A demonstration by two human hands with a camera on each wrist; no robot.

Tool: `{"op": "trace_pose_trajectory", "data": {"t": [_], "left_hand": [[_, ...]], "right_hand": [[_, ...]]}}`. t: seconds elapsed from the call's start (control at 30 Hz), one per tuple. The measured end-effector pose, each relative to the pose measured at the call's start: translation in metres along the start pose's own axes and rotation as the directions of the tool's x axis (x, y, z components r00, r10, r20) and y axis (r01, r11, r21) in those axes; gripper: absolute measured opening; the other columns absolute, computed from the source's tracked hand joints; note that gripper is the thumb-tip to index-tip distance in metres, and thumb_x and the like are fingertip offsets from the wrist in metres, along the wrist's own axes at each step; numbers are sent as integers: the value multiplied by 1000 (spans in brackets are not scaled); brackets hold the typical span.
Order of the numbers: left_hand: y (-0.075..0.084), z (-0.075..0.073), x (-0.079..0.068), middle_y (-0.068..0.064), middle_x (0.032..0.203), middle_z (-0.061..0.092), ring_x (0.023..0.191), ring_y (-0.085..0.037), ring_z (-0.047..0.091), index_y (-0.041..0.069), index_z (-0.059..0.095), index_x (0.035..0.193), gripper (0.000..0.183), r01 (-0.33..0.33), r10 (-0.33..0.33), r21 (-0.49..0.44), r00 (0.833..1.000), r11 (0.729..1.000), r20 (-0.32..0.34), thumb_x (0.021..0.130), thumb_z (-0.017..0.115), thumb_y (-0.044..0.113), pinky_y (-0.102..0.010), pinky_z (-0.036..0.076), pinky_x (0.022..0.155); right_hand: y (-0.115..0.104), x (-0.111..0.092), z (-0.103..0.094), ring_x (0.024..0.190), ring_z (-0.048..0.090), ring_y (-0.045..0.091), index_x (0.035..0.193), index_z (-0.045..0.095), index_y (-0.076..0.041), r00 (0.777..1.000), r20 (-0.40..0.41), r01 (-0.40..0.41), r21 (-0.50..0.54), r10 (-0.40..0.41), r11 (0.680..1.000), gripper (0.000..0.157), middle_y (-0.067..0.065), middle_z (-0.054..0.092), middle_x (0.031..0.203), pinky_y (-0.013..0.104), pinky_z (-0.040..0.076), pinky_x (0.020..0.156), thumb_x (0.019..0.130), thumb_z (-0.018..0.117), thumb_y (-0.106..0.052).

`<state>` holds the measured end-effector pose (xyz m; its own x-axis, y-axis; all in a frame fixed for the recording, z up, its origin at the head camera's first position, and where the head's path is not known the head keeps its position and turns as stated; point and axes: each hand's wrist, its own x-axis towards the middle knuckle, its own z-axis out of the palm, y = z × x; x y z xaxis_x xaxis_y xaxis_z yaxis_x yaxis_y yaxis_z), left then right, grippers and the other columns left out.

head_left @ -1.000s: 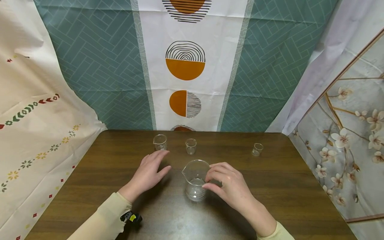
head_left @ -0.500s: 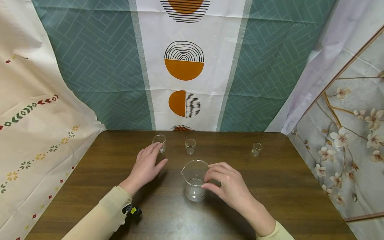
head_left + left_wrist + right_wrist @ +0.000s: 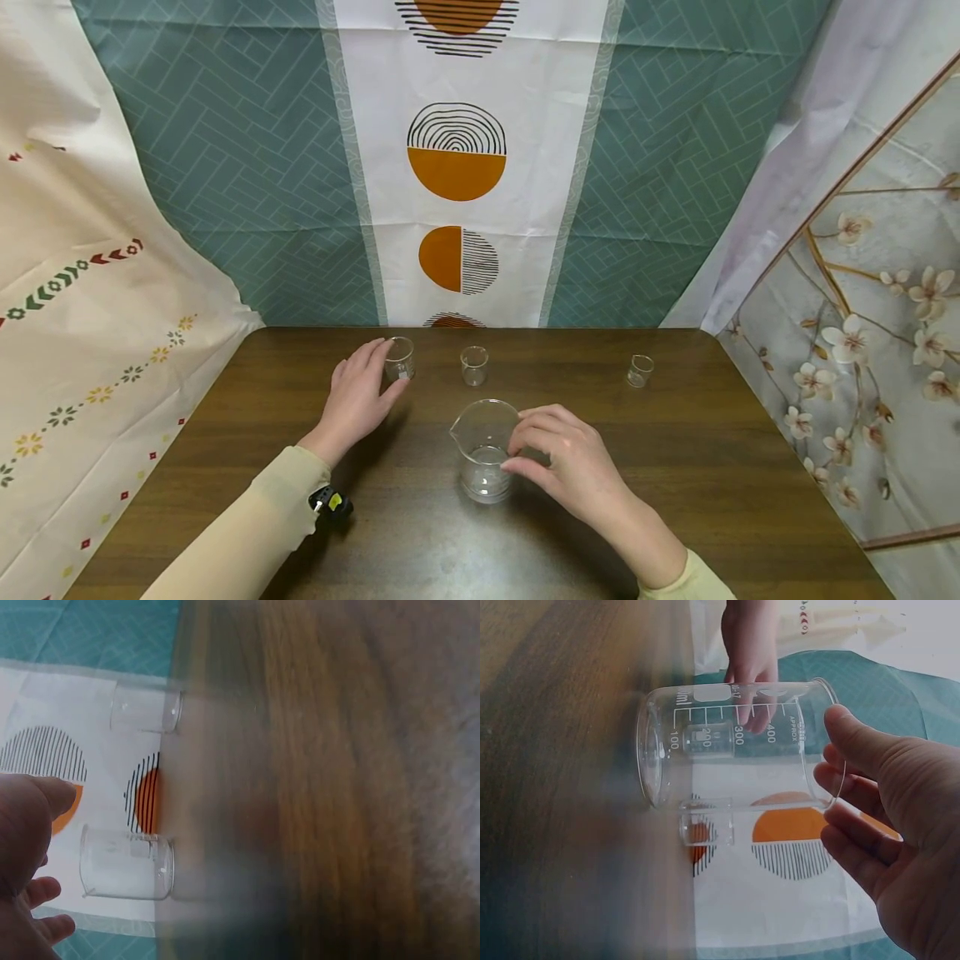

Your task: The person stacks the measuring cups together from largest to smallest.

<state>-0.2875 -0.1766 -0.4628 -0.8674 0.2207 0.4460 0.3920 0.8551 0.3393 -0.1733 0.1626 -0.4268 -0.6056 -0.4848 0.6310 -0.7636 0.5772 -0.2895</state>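
Observation:
A large glass beaker (image 3: 483,477) stands upright on the brown table, its spout to the left. My right hand (image 3: 566,458) holds its rim from the right, thumb (image 3: 855,735) at the near side and fingers behind. White graduations from 100 to 400 show on its wall in the right wrist view. My left hand (image 3: 356,398) is at the left side of a medium beaker (image 3: 401,360) at the back, fingers spread. In the left wrist view, a gap shows between these fingers and that beaker (image 3: 126,864). Both beakers look transparent, with no visible liquid.
A small beaker (image 3: 474,367) stands right of the medium one, and a smaller one (image 3: 640,372) farther right at the back. The wooden table (image 3: 720,467) ends at a patterned curtain (image 3: 262,208). Cloths hang at both sides.
My left hand has moved left and slightly back, from in front of the medium beaker to its left side. The right hand and large beaker stay in place; the view shifts slightly.

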Motion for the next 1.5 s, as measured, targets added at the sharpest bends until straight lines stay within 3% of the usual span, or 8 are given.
{"op": "trace_pose_trajectory", "data": {"t": [0.33,0.77,0.9,1.07,1.23,1.5], "left_hand": [[-9,1,13,-21,153,39,139,-41,37,2,40,151,73,72,-71,-21,997,997,29,96,69,40,-69,23,109],[-10,3,21,-21,153,39,139,-43,37,2,39,152,77,98,-97,-20,994,995,53,95,69,43,-69,23,109],[-10,4,23,-21,154,37,140,-42,36,3,37,153,78,108,-107,-22,992,994,71,95,68,45,-69,23,109],[-9,5,24,-21,156,35,142,-42,33,3,35,154,80,128,-125,-28,988,991,95,95,68,45,-69,22,110],[-9,5,26,-22,156,34,143,-41,32,2,33,155,81,141,-137,-28,984,990,115,96,67,46,-69,22,110],[-12,7,27,-23,156,33,144,-41,31,1,31,155,84,152,-148,-24,981,988,129,95,67,48,-69,24,110]], "right_hand": [[0,1,0,115,62,16,86,71,-26,1000,1,-3,-1,3,1000,20,-19,66,96,26,47,98,79,86,-37],[1,0,1,113,61,12,87,70,-26,1000,8,-21,15,21,1000,21,-17,66,103,25,47,95,78,86,-37],[3,0,1,111,58,8,99,73,-24,998,16,-58,30,58,998,31,-12,65,116,26,48,91,76,88,-37],[2,-1,3,121,55,9,123,70,-22,991,52,-125,72,121,990,54,-8,60,130,32,49,96,76,87,-40],[0,-2,5,129,51,9,139,61,-22,974,92,-213,93,205,973,73,-13,53,140,39,49,99,74,89,-40],[-5,0,7,133,47,4,151,44,-38,905,197,-401,96,378,911,83,-24,42,149,43,46,104,79,80,-57]]}}
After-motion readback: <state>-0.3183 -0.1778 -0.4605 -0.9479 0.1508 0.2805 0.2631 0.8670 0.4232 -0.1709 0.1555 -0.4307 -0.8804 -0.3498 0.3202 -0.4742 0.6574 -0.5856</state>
